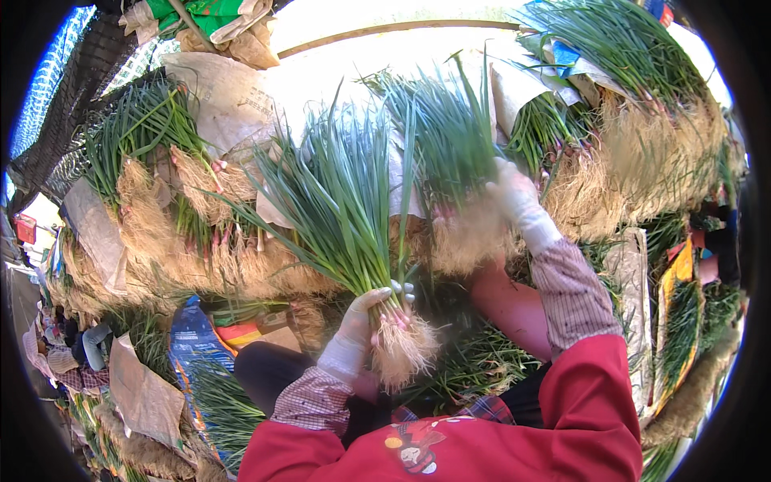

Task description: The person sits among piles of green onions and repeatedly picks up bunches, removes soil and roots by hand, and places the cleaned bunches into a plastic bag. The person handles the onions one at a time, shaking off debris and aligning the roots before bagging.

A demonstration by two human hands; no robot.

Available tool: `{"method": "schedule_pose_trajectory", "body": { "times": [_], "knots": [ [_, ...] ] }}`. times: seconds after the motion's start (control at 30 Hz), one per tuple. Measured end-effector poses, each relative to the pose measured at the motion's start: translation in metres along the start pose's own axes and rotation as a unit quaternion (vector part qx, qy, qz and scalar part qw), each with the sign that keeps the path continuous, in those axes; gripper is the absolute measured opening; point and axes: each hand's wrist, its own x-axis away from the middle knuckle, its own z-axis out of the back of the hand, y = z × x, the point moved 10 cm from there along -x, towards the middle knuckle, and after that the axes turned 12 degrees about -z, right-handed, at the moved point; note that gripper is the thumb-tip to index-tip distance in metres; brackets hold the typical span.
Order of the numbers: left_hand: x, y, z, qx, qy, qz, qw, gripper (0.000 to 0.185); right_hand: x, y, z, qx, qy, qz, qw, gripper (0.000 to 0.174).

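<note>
A bunch of green garlic plants (355, 223), with long leaves, pinkish bulbs and pale roots, stands upright in my left hand (361, 313); the gloved fingers close around its stems just above the bulbs. My right hand (518, 193), also in a pale glove, is at the right edge of a second bunch (443, 138) that lies on the heap before me. Hand and bunch are blurred there, so whether the fingers grip it cannot be told. The roots of that second bunch hang towards me.
More rooted bunches line the heap at left (144, 126) and right (650, 132), partly under woven sacks (223, 102). Loose green leaves (482, 361) lie between my legs. A blue printed sack (199, 343) is at my left. Other people sit at the far left.
</note>
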Motion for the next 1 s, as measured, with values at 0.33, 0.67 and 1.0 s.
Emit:
{"method": "schedule_pose_trajectory", "body": {
  "times": [0.33, 0.67, 1.0],
  "knots": [
    [-0.003, -0.002, -0.001, -0.047, 0.025, -0.014, 0.998, 0.025, 0.112, -0.098, -0.154, -0.058, -0.053, 0.318, 0.945, 0.032],
    [0.008, 0.037, -0.038, -0.015, -0.095, -0.093, 0.991, 0.062, 0.161, -0.016, -0.149, 0.067, -0.18, 0.324, 0.926, 0.03],
    [-0.002, -0.001, -0.046, -0.075, -0.055, -0.001, 0.996, 0.032, 0.12, 0.007, -0.057, 0.03, 0.068, 0.168, 0.983, 0.026]
  ]
}}
